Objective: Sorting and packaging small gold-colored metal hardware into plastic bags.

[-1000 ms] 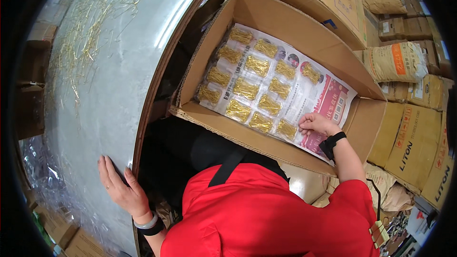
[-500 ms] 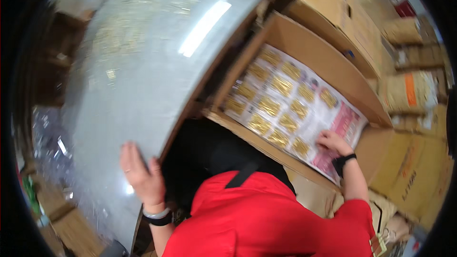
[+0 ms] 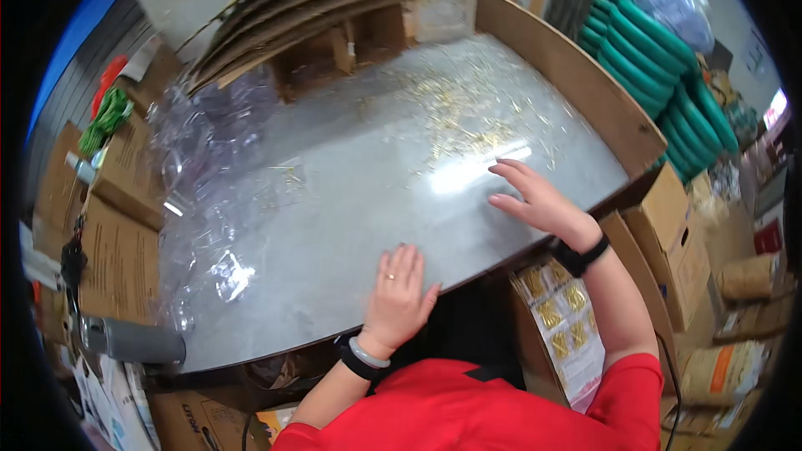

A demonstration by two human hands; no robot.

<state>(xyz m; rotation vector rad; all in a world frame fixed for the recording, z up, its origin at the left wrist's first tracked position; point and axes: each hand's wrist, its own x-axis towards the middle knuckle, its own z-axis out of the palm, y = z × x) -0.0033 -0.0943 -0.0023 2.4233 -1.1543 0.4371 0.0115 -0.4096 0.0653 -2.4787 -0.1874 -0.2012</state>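
My left hand [image 3: 399, 296] lies flat near the front edge of the grey tabletop [image 3: 334, 225], holding nothing. A ring and a bangle show on it. Over the tabletop at the right, my right hand [image 3: 539, 205] has its fingers stretched out and its thumb apart, with nothing in it. Just beyond the right fingertips lies a loose scatter of thin gold-coloured pieces [image 3: 468, 121], too small to name. Below my right forearm, flat packs of gold pieces [image 3: 576, 296] rest on a printed sheet in an open cardboard box [image 3: 539, 351], partly hidden by my arm.
Clear plastic bags [image 3: 221, 150] pile along the table's left side. Stacked cardboard sheets [image 3: 309, 21] stand over a divided shelf at the back. A brown board [image 3: 576, 75] walls the right edge. A grey cylinder [image 3: 134, 341] sits at the front left corner; green coils [image 3: 643, 58] lie beyond the board.
My view has swung from the box to the table. The right hand has left the printed sheet in the box and is over the tabletop. The left hand stays on the table.
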